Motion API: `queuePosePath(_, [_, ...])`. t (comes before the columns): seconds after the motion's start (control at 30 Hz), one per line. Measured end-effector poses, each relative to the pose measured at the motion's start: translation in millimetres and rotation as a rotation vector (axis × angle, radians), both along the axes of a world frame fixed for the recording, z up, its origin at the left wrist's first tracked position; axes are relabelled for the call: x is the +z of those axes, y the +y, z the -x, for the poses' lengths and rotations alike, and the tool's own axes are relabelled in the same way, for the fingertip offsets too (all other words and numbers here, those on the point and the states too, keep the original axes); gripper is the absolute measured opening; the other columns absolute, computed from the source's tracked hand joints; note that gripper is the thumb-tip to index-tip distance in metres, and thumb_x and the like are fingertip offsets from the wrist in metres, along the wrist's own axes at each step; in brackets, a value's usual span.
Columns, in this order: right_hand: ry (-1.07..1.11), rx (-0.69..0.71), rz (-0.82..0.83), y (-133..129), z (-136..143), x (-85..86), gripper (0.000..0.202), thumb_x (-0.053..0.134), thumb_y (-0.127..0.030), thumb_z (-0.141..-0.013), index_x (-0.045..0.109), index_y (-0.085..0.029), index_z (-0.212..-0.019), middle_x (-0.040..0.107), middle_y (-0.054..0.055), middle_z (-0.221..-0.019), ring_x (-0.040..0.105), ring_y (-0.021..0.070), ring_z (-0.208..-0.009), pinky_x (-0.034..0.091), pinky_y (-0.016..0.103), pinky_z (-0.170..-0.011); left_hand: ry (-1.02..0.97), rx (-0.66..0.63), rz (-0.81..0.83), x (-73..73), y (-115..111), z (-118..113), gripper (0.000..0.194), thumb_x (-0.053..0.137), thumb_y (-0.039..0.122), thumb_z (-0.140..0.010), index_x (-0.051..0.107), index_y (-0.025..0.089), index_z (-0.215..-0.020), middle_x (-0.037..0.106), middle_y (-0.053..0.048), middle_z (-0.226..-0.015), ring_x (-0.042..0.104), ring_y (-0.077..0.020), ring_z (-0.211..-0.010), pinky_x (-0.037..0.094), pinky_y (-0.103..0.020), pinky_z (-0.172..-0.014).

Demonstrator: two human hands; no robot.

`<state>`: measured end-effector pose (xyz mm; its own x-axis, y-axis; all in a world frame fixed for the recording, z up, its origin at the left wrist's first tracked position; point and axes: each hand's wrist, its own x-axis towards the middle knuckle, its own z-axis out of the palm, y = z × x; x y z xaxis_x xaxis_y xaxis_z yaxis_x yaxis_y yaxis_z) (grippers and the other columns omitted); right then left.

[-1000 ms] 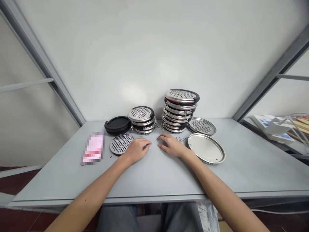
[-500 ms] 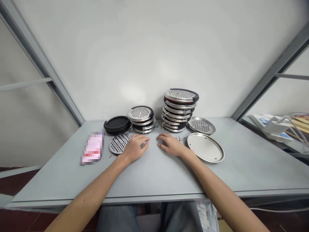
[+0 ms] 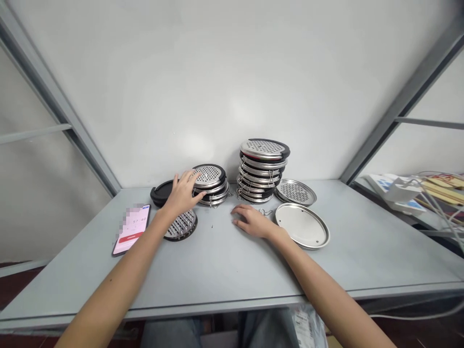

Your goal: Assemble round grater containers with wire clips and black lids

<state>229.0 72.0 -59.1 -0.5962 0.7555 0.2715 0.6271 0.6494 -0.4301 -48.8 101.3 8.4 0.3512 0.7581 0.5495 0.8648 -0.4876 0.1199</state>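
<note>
My left hand [image 3: 183, 193] is raised with its fingers spread, at the left side of the shorter stack [image 3: 209, 179] of perforated metal discs with black rims. Whether its fingertips touch that stack I cannot tell. Partly behind the hand is a black round piece [image 3: 161, 192]. Below the wrist lies a round grater plate [image 3: 181, 225] with raised teeth. My right hand [image 3: 252, 221] rests on the table, fingers loosely bent and apart, holding nothing. Beside it are small wire clips [image 3: 266, 211] and a shiny metal round lid or tray [image 3: 304, 224].
A taller stack of metal discs [image 3: 263, 171] with wire clips stands against the back wall. Behind the shiny tray lie more perforated discs [image 3: 297, 192]. A phone [image 3: 132, 229] lies at left on the grey table [image 3: 224, 275]. Boxes and cables [image 3: 402, 193] sit at far right.
My left hand has lifted from beside the grater plate and moved up and left to the shorter stack, its fingers spreading. My right hand has stayed nearly still. The view has shifted slightly.
</note>
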Motion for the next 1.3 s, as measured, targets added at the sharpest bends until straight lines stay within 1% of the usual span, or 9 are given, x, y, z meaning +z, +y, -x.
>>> queuePosePath(0.07, [-0.001,0.003,-0.001,0,-1,0.4,0.031,0.054,-0.028,-0.088,0.061,-0.014,-0.114,0.061,0.014,-0.116,0.057,0.0258,-0.110,0.043,0.040,-0.097,0.063,0.020,0.068,1.6,12,4,0.066,0.055,0.047,-0.087,0.036,0.017,-0.143,0.035,-0.016,-0.150,0.024,-0.0368,-0.142,0.013,-0.063,-0.113])
queuePosePath(0.17, [0.004,0.010,0.000,-1,-1,1.1,0.030,0.054,-0.027,-0.087,0.061,-0.014,-0.114,0.062,0.014,-0.115,0.058,0.0250,-0.108,0.043,0.039,-0.097,0.115,-0.037,0.136,2.1,25,10,0.063,0.050,0.050,-0.090,0.035,0.020,-0.144,0.031,-0.014,-0.154,0.024,-0.0331,-0.143,0.016,-0.060,-0.114])
queuePosePath(0.3, [0.006,0.010,-0.005,-1,-1,1.2,0.030,0.055,-0.027,-0.087,0.061,-0.014,-0.113,0.062,0.014,-0.115,0.058,0.0253,-0.107,0.044,0.040,-0.096,0.098,-0.089,0.130,-3.1,29,12,0.052,0.044,0.045,-0.094,0.041,0.023,-0.142,0.039,-0.010,-0.150,0.030,-0.0280,-0.142,0.022,-0.054,-0.114])
queuePosePath(0.47, [-0.007,0.000,0.004,-1,0,1.5,0.030,0.055,-0.027,-0.087,0.061,-0.014,-0.114,0.062,0.014,-0.115,0.057,0.0253,-0.109,0.044,0.039,-0.097,0.034,-0.111,0.044,-14.6,26,7,0.053,0.042,0.043,-0.096,0.045,0.014,-0.140,0.042,-0.014,-0.147,0.031,-0.0272,-0.141,0.028,-0.046,-0.114])
queuePosePath(0.6, [-0.006,0.009,0.004,-1,0,2.8,0.030,0.055,-0.027,-0.087,0.061,-0.014,-0.114,0.062,0.014,-0.114,0.058,0.0247,-0.107,0.044,0.039,-0.096,0.008,-0.113,0.003,-16.8,24,4,0.049,0.039,0.040,-0.097,0.048,0.014,-0.137,0.047,-0.013,-0.144,0.034,-0.0272,-0.139,0.031,-0.047,-0.114])
queuePosePath(0.77, [-0.006,0.019,-0.001,-1,-1,2.9,0.030,0.054,-0.027,-0.087,0.061,-0.014,-0.113,0.062,0.014,-0.114,0.058,0.0247,-0.108,0.044,0.038,-0.097,0.063,-0.106,-0.123,-10.2,23,5,0.047,0.035,0.039,-0.099,0.049,0.009,-0.132,0.057,-0.017,-0.133,0.050,-0.0282,-0.127,0.040,-0.045,-0.109])
queuePosePath(0.9, [0.001,0.022,0.008,-1,-1,2.9,0.031,0.055,-0.027,-0.087,0.061,-0.013,-0.114,0.062,0.014,-0.115,0.058,0.0250,-0.109,0.044,0.038,-0.097,0.148,-0.060,-0.188,-3.1,24,4,0.043,0.033,0.039,-0.100,0.051,0.010,-0.126,0.062,-0.018,-0.121,0.061,-0.0283,-0.110,0.049,-0.041,-0.094])
queuePosePath(1.13, [0.012,0.021,0.026,-1,-2,3.4,0.030,0.055,-0.027,-0.087,0.061,-0.014,-0.114,0.062,0.014,-0.116,0.058,0.0248,-0.109,0.043,0.039,-0.097,0.147,0.045,-0.217,16.7,27,-1,0.042,0.027,0.040,-0.101,0.053,0.011,-0.119,0.066,-0.014,-0.109,0.064,-0.0257,-0.100,0.052,-0.033,-0.077])
queuePosePath(1.3, [0.044,0.017,0.030,0,-3,3.7,0.032,0.055,-0.027,-0.087,0.061,-0.013,-0.115,0.064,0.015,-0.114,0.059,0.0253,-0.105,0.045,0.040,-0.094,0.016,0.001,-0.315,21.3,15,2,0.047,0.026,0.044,-0.101,0.053,0.011,-0.119,0.066,-0.016,-0.111,0.065,-0.0252,-0.101,0.052,-0.033,-0.079])
